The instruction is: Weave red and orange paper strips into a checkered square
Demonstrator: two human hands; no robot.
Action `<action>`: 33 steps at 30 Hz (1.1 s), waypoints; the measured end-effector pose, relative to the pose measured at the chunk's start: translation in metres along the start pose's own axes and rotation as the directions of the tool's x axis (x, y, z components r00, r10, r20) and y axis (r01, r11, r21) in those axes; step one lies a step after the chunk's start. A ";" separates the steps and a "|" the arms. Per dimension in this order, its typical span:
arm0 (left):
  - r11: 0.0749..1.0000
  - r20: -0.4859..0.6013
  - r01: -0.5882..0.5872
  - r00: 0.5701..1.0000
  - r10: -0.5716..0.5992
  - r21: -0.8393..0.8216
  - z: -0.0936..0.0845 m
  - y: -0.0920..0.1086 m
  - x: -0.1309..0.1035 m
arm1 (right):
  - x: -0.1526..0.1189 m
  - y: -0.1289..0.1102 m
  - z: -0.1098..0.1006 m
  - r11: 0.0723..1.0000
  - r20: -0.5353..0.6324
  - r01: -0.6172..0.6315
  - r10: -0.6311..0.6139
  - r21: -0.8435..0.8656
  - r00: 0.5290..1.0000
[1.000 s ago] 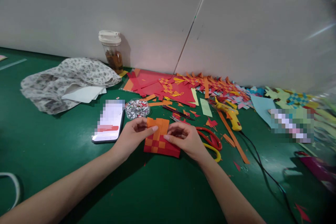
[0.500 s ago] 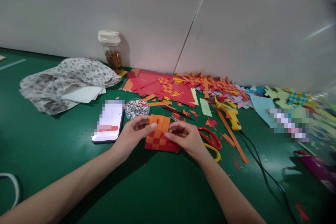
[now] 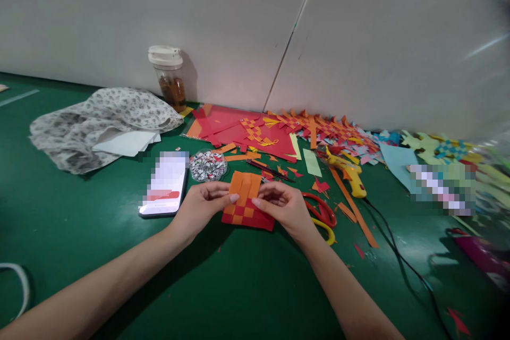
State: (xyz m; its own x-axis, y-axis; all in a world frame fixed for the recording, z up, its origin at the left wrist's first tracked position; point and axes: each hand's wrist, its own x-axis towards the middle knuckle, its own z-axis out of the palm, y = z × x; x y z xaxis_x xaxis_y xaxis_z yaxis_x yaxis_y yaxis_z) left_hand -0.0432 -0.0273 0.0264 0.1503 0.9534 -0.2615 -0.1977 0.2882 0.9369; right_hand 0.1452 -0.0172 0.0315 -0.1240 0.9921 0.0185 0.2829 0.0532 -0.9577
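Note:
A piece of woven orange and red paper (image 3: 244,207) is held between my two hands, just above the green table. Its upper part is orange strips, and a checkered weave shows lower down with plain red at the bottom right. My left hand (image 3: 203,204) pinches its left edge, thumb on the front face. On the opposite side, my right hand (image 3: 285,204) grips the right edge with thumb in front and fingers curled behind. Close to the right hand lie scissors (image 3: 324,212) with red and yellow handles, their blades mostly hidden behind it.
A phone (image 3: 166,186) and a round container of googly eyes (image 3: 208,165) lie left of the hands. Behind are red paper sheets (image 3: 227,122) and a pile of woven pieces. A yellow glue gun (image 3: 350,170) trails a black cord. A lidded cup (image 3: 169,77) stands by the wall.
The woven paper has shifted slightly right and turned a little. My left thumb sits slightly lower on it. Both hands keep hold, and the surrounding things are unmoved.

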 end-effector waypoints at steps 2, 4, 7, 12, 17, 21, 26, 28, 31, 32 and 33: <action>1.000 -0.007 -0.007 1.000 0.007 0.009 0.000 0.000 0.000 | 0.000 0.000 -0.001 1.000 0.002 -0.001 0.001 0.006 1.000; 1.000 -0.002 -0.013 1.000 0.013 0.018 -0.001 0.000 0.001 | 0.000 0.000 -0.001 1.000 0.003 0.011 -0.011 0.015 1.000; 1.000 0.059 -0.006 0.998 0.005 0.019 -0.001 -0.002 0.001 | 0.000 -0.001 -0.001 0.999 0.009 0.038 -0.038 0.029 0.999; 0.999 0.125 0.005 0.992 -0.010 0.041 -0.002 -0.005 0.001 | -0.001 -0.001 0.000 0.998 0.050 0.044 -0.046 0.035 0.998; 0.998 0.151 -0.022 0.988 0.013 0.059 -0.001 -0.007 0.001 | -0.003 -0.002 0.000 0.999 0.106 -0.004 0.001 0.034 0.994; 0.998 0.170 -0.010 0.985 -0.002 0.066 0.001 -0.005 0.001 | -0.003 -0.004 0.001 1.000 0.146 0.005 -0.009 0.027 0.989; 0.998 0.159 0.019 0.987 -0.028 0.058 0.002 -0.003 0.000 | -0.003 -0.005 0.001 1.000 0.139 0.006 -0.004 -0.015 0.990; 0.999 0.146 0.018 0.989 -0.024 0.040 0.001 -0.003 0.001 | -0.003 -0.005 0.001 1.000 0.154 0.007 -0.005 -0.014 0.988; 0.999 0.110 0.010 0.994 -0.013 0.030 0.001 -0.003 0.002 | -0.002 -0.004 0.000 1.000 0.160 0.011 -0.013 0.012 0.987; 0.999 0.099 0.006 0.995 -0.010 0.036 0.000 -0.004 0.002 | -0.002 -0.003 0.000 1.000 0.151 0.014 -0.017 0.020 0.988; 0.999 0.096 0.005 0.995 -0.010 0.044 0.000 -0.004 0.003 | -0.002 -0.002 0.000 1.000 0.143 0.016 -0.019 0.024 0.990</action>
State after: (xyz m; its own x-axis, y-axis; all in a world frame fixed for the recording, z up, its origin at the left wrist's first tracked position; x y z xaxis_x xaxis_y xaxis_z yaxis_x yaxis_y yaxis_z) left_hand -0.0417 -0.0260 0.0217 0.2444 0.9377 -0.2470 -0.1537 0.2890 0.9449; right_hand 0.1443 -0.0192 0.0335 -0.2643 0.9644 -0.0043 0.2584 0.0665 -0.9637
